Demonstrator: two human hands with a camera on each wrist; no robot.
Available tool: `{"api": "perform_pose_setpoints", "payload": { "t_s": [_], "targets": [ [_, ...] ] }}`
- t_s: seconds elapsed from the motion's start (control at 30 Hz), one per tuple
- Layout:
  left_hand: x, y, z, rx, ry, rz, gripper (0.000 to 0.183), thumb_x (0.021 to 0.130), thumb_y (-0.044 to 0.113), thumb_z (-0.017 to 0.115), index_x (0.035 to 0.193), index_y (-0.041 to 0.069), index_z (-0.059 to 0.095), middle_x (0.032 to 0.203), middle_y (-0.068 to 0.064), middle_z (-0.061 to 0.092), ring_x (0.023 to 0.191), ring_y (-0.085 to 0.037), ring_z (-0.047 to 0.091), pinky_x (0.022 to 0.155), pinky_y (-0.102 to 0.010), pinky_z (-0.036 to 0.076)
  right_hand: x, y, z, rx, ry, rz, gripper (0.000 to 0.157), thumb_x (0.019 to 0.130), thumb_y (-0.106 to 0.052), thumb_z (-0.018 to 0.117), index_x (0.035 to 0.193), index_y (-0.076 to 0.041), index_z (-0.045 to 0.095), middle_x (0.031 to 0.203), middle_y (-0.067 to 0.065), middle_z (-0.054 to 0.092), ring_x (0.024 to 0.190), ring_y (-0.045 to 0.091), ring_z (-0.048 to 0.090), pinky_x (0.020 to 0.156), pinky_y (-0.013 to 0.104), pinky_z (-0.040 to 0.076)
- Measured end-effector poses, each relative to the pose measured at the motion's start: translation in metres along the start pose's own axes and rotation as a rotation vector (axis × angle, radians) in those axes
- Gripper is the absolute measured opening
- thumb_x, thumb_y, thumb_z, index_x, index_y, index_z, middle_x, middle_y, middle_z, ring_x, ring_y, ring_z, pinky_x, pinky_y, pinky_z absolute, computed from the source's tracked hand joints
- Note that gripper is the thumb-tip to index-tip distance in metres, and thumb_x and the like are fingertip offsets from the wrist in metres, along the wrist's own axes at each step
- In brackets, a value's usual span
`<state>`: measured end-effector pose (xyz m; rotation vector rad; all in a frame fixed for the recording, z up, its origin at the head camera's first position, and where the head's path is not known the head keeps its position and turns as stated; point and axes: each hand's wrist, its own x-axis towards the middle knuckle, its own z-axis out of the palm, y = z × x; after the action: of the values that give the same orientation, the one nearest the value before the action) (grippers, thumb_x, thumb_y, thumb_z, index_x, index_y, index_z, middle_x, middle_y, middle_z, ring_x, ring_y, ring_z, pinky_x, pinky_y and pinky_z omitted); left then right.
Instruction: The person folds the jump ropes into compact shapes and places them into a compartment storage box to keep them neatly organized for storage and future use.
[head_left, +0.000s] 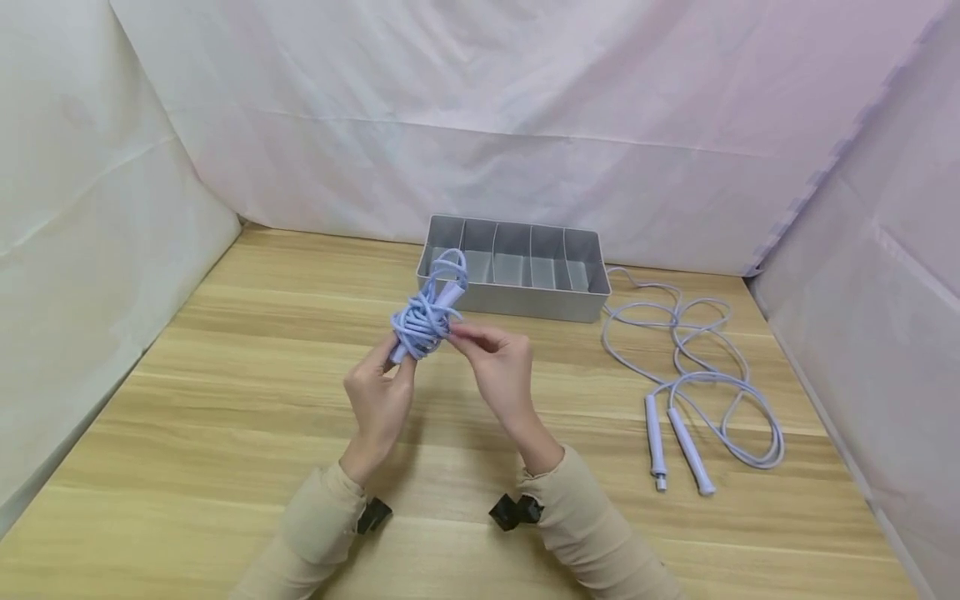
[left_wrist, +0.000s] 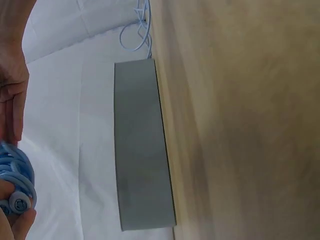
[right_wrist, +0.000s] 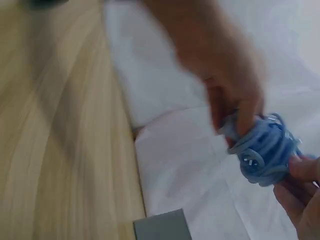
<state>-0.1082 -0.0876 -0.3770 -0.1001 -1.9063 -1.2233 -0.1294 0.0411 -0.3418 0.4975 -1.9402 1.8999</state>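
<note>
A light-blue jump rope (head_left: 422, 323), wound into a tangled bundle around its pale handles, is held up above the table. My left hand (head_left: 381, 396) grips the bundle's lower end between thumb and fingers. On the bundle's right side, my right hand (head_left: 501, 367) pinches the cord. A loop of cord sticks out past the upper end. In the left wrist view, a round handle end (left_wrist: 20, 202) shows by the left fingers. Both hands touch the bundle (right_wrist: 267, 150) in the right wrist view, where the left hand is blurred.
Behind the bundle, a grey box (head_left: 525, 300) with several compartments stands near the back curtain (head_left: 480, 167). A second jump rope (head_left: 690, 375) lies loosely coiled on the wooden table (head_left: 225, 400) at the right, its two handles (head_left: 688, 450) pointing towards me.
</note>
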Motion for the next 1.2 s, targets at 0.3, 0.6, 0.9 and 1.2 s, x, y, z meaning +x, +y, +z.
{"api": "perform_pose_setpoints", "payload": {
  "t_s": [0.3,0.6,0.9,1.2],
  "targets": [
    [-0.002,-0.005,0.002,-0.079,-0.134,-0.157,0.020,0.074,-0.009,0.065,0.093,-0.003,0.069,0.080,-0.018,0.068,0.054,-0.022,0.063,0.049,-0.014,0.049,0.001,-0.007,-0.002,0.313,0.034,0.257,0.024,0.073,0.020,0.058,0.092,0.011,0.048,0.078,0.000,0.065,0.069,0.007,0.063,0.066,0.022,0.053],
    [-0.005,-0.008,-0.002,0.075,-0.107,-0.022,0.021,0.070,-0.009,0.064,0.089,-0.002,0.070,0.073,-0.014,0.068,0.050,-0.018,0.060,0.049,-0.015,0.048,0.010,0.004,-0.005,0.194,-0.107,0.253,0.026,0.072,0.014,0.059,0.097,0.012,0.054,0.086,0.006,0.045,0.059,0.008,0.060,0.058,0.023,0.052],
    [-0.002,-0.006,-0.002,0.098,-0.074,0.063,0.017,0.072,-0.009,0.064,0.087,-0.003,0.070,0.071,-0.015,0.068,0.050,-0.020,0.061,0.046,-0.028,0.051,0.006,0.004,-0.002,-0.206,-0.088,-0.241,0.009,0.076,0.008,0.066,0.081,0.004,0.060,0.087,0.014,0.054,0.070,0.022,0.063,0.061,0.021,0.054],
    [-0.004,-0.007,0.000,0.088,-0.037,0.074,0.020,0.071,-0.010,0.064,0.088,-0.003,0.070,0.070,-0.015,0.068,0.048,-0.019,0.060,0.045,-0.028,0.050,0.005,0.000,0.000,-0.532,-0.032,-0.464,0.004,0.073,0.002,0.071,0.077,0.001,0.070,0.084,0.009,0.063,0.073,0.016,0.062,0.061,0.020,0.051]
  ]
}}
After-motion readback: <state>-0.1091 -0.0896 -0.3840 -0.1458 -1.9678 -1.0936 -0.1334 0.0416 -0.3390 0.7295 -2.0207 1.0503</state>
